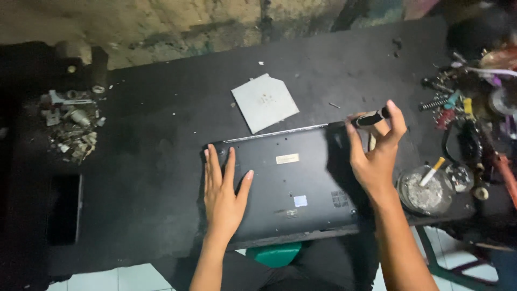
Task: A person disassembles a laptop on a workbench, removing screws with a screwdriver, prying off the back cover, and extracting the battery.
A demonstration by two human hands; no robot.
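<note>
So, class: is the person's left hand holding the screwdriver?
No: the left hand lies flat and empty on the laptop, while the right hand grips the screwdriver.

We see two bare forearms with no sleeves, watch or rings, the left hand (223,191) and right hand (374,156) both slim with long fingers and short plain nails.

A small repair workshop. A black workbench (161,161) stands against a rough bare wall (177,21), with loose screws and metal bits (72,126) at the left and a heap of tools (468,102) at the right
</note>
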